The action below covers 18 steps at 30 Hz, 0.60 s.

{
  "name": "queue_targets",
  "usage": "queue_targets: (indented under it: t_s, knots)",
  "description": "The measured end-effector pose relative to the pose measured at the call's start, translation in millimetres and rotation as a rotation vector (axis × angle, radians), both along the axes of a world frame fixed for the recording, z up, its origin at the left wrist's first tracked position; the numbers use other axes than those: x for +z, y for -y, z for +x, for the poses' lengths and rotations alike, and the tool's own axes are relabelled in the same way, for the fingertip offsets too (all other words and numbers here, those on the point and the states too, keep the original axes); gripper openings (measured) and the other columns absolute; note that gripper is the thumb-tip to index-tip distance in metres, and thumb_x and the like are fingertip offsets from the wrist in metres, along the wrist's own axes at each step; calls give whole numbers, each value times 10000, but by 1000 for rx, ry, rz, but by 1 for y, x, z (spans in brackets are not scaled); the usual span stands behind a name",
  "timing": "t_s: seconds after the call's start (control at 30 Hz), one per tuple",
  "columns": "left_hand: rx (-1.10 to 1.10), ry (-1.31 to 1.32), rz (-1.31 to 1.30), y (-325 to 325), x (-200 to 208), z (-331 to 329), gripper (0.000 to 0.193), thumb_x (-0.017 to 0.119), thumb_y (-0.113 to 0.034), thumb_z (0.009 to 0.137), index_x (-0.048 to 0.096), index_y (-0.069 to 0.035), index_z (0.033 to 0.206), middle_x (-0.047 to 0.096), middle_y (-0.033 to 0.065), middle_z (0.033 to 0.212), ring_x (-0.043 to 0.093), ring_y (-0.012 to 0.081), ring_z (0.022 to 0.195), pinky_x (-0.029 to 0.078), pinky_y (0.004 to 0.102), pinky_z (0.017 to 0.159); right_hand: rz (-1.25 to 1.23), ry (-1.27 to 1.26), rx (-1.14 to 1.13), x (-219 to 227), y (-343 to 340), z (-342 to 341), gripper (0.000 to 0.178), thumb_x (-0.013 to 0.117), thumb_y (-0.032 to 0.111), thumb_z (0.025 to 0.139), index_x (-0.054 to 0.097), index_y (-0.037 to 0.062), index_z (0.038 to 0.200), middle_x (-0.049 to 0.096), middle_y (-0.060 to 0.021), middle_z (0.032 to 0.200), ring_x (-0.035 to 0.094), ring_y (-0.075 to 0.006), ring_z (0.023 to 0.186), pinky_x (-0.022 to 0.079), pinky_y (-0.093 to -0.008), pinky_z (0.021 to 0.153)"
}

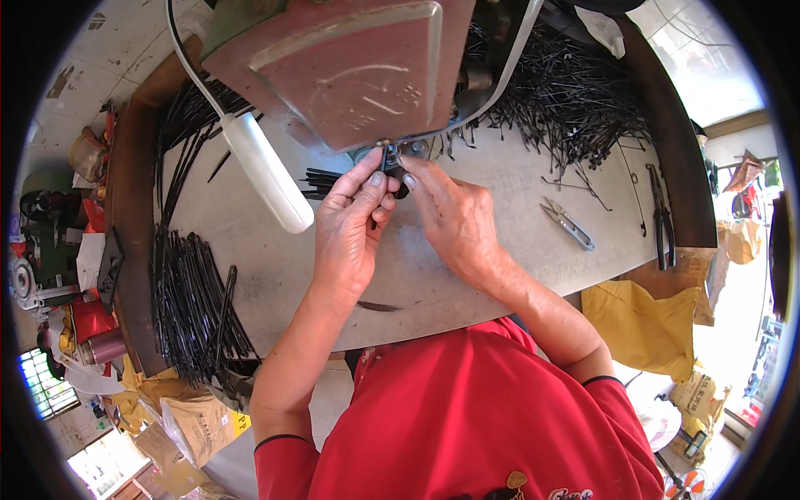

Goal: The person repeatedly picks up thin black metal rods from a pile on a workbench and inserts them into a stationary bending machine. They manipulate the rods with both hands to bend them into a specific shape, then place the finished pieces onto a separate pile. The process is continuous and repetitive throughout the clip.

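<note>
Under the reddish-brown machine head [350, 71], both my hands meet at its lower edge. My left hand [354, 225] is closed, thumb and fingers pinching a slim black strip [384, 160] that points up toward the machine. Close beside it, my right hand [457, 212] has its thumb and index finger pressed in at the same spot. Whatever the right fingers grip is hidden by the fingers and small metal parts. Just left of my left fingers, a few black strip ends [320, 182] lie on the pale tabletop [275, 283].
A thick bundle of black strips [196, 300] lies at the left. Thin black wire-like pieces [558, 92] heap up at the back right. Small snips [568, 223] and long-handled pliers [661, 218] rest at the right. A white tubular lamp [267, 171] hangs left of the machine.
</note>
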<state>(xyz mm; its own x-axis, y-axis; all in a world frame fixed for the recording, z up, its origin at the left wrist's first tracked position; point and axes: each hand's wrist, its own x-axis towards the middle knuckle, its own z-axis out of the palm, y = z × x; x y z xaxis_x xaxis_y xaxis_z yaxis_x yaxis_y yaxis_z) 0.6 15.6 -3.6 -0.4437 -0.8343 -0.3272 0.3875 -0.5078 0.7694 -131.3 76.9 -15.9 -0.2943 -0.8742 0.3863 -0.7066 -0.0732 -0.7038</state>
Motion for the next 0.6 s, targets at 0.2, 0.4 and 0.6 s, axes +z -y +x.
queue_targets:
  t_s: [0.2, 0.4, 0.6]
  knots:
    - [-8, 60, -31, 0, 2, -3, 302, 590, -38, 905, 584, -6, 1205, 638, 54, 855, 552, 83, 701, 437, 201, 610, 28, 16, 1, -1, -1, -2, 243, 556, 81, 847, 566, 86, 1090, 613, -148, 633, 609, -340, 545, 478, -426, 486]
    - [-103, 1091, -1148, 17, 30, 9, 270, 550, -35, 902, 678, -118, 1125, 574, 8, 727, 505, 86, 606, 434, 242, 553, 174, -3, 200, 33, 14, -28, 145, 564, 134, 861, 601, 48, 971, 620, -210, 716, 609, -394, 630, 481, -455, 543]
    - [-140, 778, -851, 23, 11, 14, 229, 555, -107, 923, 666, -60, 1118, 615, 25, 798, 555, 87, 702, 483, 254, 625, 331, 385, 163, 30, 4, -23, 178, 566, 127, 899, 637, 55, 1045, 553, -100, 587, 533, -162, 485, 437, -320, 501]
